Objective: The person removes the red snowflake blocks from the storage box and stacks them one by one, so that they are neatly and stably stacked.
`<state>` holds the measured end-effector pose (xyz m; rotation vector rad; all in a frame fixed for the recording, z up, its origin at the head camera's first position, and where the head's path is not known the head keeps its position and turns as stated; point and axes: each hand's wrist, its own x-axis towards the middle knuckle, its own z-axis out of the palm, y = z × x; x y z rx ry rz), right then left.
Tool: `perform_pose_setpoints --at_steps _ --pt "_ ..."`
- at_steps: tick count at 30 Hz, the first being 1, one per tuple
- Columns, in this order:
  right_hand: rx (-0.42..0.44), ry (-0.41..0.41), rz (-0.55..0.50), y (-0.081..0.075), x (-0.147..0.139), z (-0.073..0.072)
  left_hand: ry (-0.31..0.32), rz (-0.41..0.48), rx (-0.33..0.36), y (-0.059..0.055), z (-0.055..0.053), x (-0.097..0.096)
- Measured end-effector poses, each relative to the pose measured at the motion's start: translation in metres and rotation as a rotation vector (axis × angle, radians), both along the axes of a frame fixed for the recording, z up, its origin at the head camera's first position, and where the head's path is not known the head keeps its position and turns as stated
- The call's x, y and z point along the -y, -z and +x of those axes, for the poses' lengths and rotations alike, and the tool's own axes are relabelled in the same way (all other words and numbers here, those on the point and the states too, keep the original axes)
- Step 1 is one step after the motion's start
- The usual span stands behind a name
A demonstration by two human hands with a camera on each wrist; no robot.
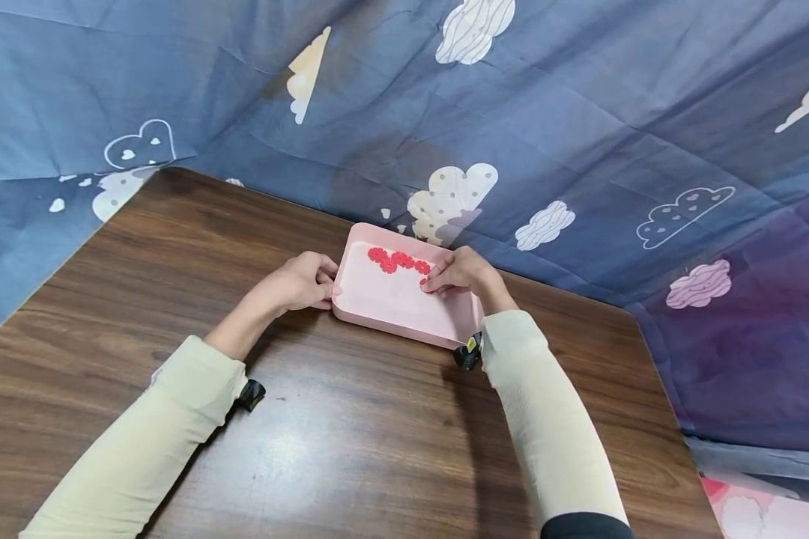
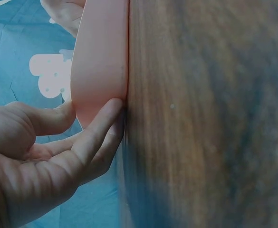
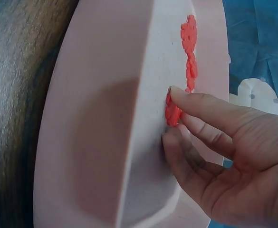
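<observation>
A shallow pink tray (image 1: 384, 298) stands on the wooden table near the curtain. My left hand (image 1: 298, 283) holds its left end, thumb at the rim and fingers (image 2: 100, 123) against the outer wall. Inside the tray, my right hand (image 1: 470, 271) pinches a red notched plastic disc (image 3: 172, 113) between thumb and fingers, near the tray floor. Several more red notched discs (image 1: 402, 260) lie in an uneven row along the back of the tray, to the left of that hand. The fingers partly cover the pinched disc.
The brown wooden table (image 1: 297, 449) extends around the tray on the near side and to both sides. A blue curtain (image 1: 364, 135) with cloud prints hangs right behind the table's back edge. Something pink and white (image 1: 762, 509) shows at the lower right, beyond the table.
</observation>
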<state>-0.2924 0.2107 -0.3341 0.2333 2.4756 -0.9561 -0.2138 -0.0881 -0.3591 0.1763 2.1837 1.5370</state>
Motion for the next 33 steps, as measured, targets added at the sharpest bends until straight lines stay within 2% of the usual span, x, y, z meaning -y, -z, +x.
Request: perform_pose_setpoints --at_steps 4,13,17,25,33 --pt "0.015 -0.005 0.008 -0.002 0.000 0.000 0.003 0.007 0.002 0.001 -0.001 0.000" --pt "0.024 -0.073 0.105 -0.005 -0.001 0.000 0.002 0.014 0.004 -0.001 -0.001 -0.001" --pt "0.022 -0.044 0.055 -0.005 -0.002 0.000 -0.002 0.004 0.002 -0.001 0.000 -0.001" --pt "0.043 0.065 -0.166 -0.008 -0.013 0.001 0.002 0.006 0.008 -0.004 0.001 -0.001" --pt "0.012 0.029 -0.154 -0.029 -0.033 0.007 0.006 0.013 0.002 -0.004 0.003 0.000"
